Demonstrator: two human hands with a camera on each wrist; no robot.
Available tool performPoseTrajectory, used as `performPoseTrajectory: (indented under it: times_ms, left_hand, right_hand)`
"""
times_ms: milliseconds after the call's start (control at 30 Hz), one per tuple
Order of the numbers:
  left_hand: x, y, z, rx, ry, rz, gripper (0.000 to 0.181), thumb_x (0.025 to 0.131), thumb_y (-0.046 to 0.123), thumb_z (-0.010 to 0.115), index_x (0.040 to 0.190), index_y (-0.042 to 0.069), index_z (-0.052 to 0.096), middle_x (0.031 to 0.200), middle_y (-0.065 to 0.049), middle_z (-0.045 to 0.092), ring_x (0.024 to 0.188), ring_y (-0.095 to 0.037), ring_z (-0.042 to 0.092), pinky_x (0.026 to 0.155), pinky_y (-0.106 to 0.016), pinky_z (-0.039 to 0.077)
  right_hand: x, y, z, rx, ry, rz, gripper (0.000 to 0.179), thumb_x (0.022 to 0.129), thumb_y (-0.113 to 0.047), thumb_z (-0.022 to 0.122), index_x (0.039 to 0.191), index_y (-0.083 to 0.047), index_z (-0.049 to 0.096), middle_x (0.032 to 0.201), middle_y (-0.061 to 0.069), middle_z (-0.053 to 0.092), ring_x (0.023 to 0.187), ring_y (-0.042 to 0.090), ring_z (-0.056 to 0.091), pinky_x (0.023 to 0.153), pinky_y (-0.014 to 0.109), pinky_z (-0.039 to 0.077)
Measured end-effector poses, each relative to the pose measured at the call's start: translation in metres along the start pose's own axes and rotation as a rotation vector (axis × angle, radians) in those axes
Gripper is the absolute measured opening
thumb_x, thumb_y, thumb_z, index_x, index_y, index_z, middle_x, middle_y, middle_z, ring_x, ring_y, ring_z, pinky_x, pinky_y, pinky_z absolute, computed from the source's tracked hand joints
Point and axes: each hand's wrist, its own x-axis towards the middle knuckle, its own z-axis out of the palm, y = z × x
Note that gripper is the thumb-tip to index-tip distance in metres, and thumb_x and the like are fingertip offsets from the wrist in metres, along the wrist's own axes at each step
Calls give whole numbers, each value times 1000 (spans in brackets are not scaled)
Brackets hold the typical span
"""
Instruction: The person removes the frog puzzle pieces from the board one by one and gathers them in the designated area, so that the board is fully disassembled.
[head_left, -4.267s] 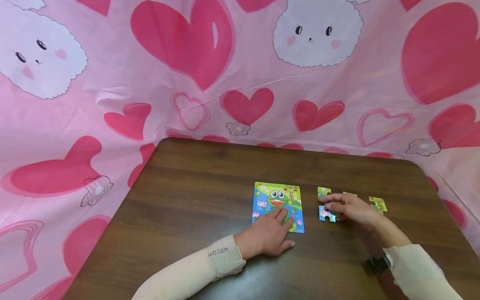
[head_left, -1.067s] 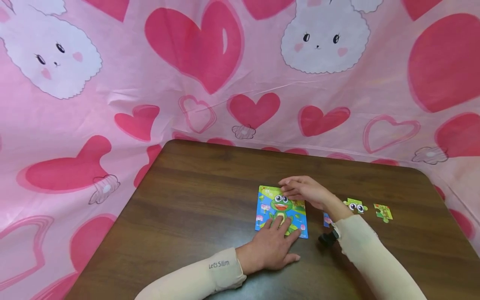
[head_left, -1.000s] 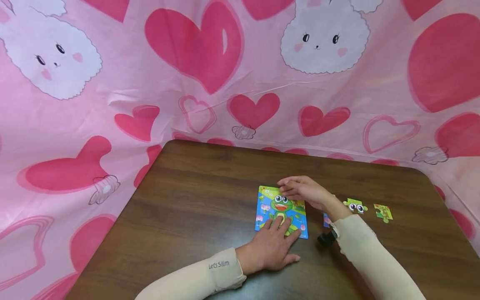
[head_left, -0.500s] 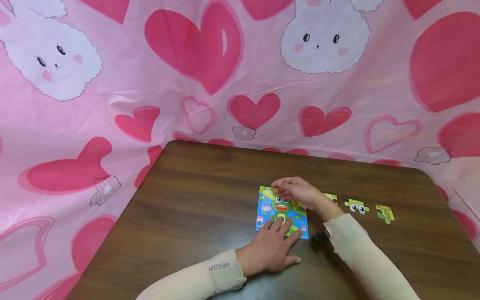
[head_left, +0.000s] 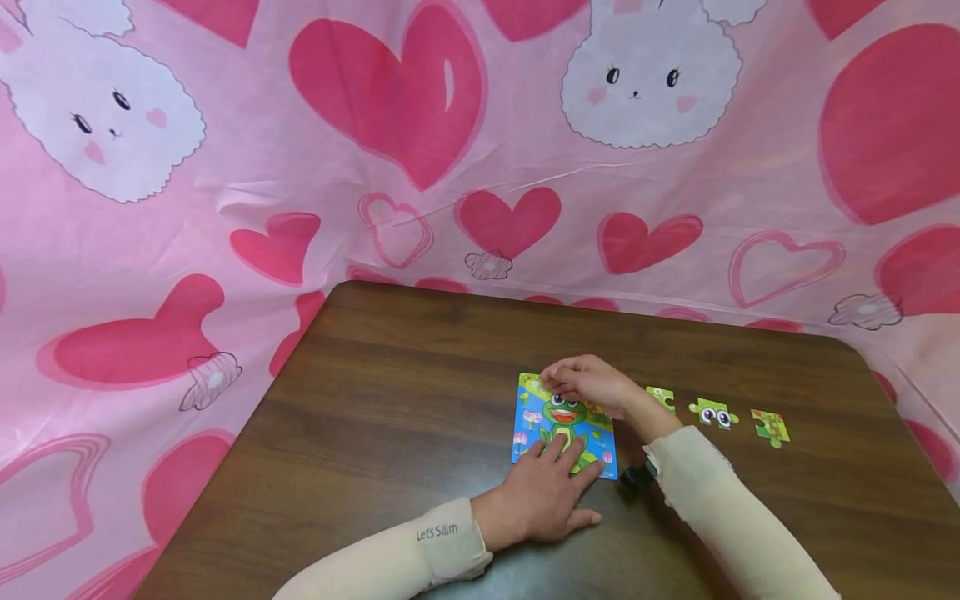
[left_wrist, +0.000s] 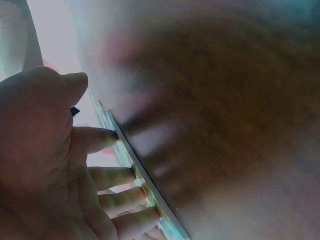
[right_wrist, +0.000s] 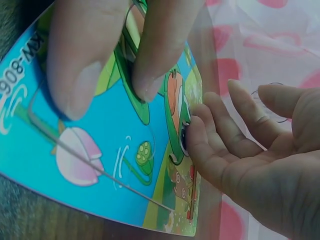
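A frog jigsaw board (head_left: 596,440) lies flat on the table; its blue, green and flowered picture also fills much of the right wrist view. My left hand (head_left: 543,496) rests on its lower part, fingers spread and straight. Above its top edge is my right hand (head_left: 596,387), fingers loosely bent. In the right wrist view that hand's fingertips (right_wrist: 195,132) are at the picture near the frog's eyes, the thumb is apart from them, and no piece shows between them. The left wrist view shows the left fingertips (left_wrist: 137,217) on the board from the side.
To the right lie three loose jigsaw pieces: a flowered green one (head_left: 662,397), one with frog eyes (head_left: 715,414) and a tree one (head_left: 770,426). The right forearm covers part of the brown table (head_left: 420,375). Behind hangs a pink heart-patterned cloth (head_left: 337,225).
My right hand has moved from the loose pieces leftward onto the board, then slightly further left along its top. The left hand stays on the board. The forearm now hides the pink-flower piece.
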Motion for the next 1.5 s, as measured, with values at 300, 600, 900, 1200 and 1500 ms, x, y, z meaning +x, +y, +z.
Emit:
performPoseTrajectory:
  times_ms: [300,600,900,1200,1500]
  left_hand:
    - [1,-2,-2,-16,14,11,65,99,71,35,156,39,35,162,2,36,148,-21,35,114,-39,41]
    - [1,-4,-3,-32,17,19,64,99,71,36,155,39,37,160,2,37,147,-22,36,114,-39,40]
    - [1,-5,-2,-52,22,33,62,100,69,38,154,38,39,160,1,39,147,-23,38,113,-40,42]
    - [0,-6,-3,-97,-1,41,63,100,67,40,156,37,38,162,1,36,149,-24,36,114,-42,41]
    - [2,-4,-3,-109,-5,22,63,100,68,41,155,37,39,161,0,37,148,-24,36,115,-42,41]
  right_hand:
    - [2,-3,3,-40,42,56,32,105,-19,55,125,2,69,128,18,69,113,27,67,102,45,53]
    - [2,-1,3,-108,45,55,29,102,-22,61,120,-3,73,120,13,73,100,24,63,86,33,53]
    - [4,0,4,-122,22,35,25,101,-12,61,121,-1,72,123,16,71,99,23,63,86,33,54]
    - [3,-7,5,-169,-32,57,24,99,-7,62,119,3,71,117,17,72,92,22,63,84,37,53]
    - [-3,-8,3,-190,-15,67,27,100,-10,61,122,3,68,116,16,72,92,21,63,83,34,53]
